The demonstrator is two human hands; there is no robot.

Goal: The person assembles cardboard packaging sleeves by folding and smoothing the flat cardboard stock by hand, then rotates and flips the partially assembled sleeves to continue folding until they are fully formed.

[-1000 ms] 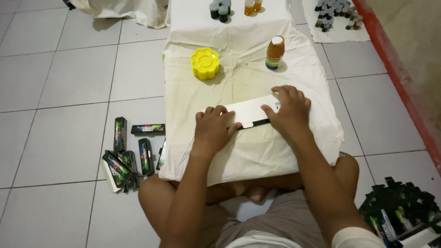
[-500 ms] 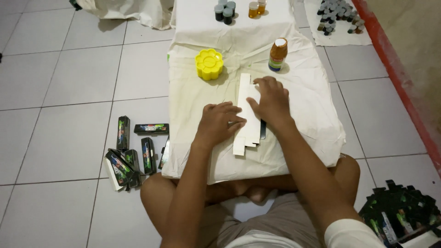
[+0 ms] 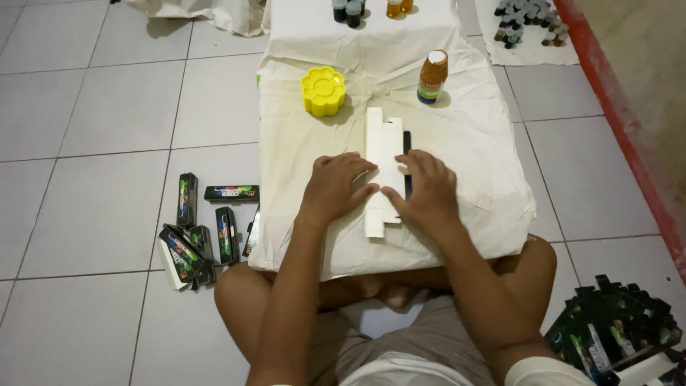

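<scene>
A flat white cardboard blank (image 3: 381, 146) lies lengthwise on the cream cloth (image 3: 471, 143) that covers a low table in front of me. My left hand (image 3: 334, 189) presses on its left edge, fingers bent over the card. On the card's right side rests my right hand (image 3: 423, 191), fingers spread, partly covering a dark strip (image 3: 407, 146) beside it. Both hands hold the blank flat against the cloth.
A yellow flower-shaped container (image 3: 323, 91) and a brown bottle with a white cap (image 3: 432, 76) stand further back on the cloth. Several dark folded boxes (image 3: 204, 229) lie on the tiled floor at left. A heap of dark flat blanks (image 3: 614, 332) sits at lower right.
The white blank has been turned from lying crosswise to lying lengthwise, away from me. Both hands have shifted onto its near half, one at each side.
</scene>
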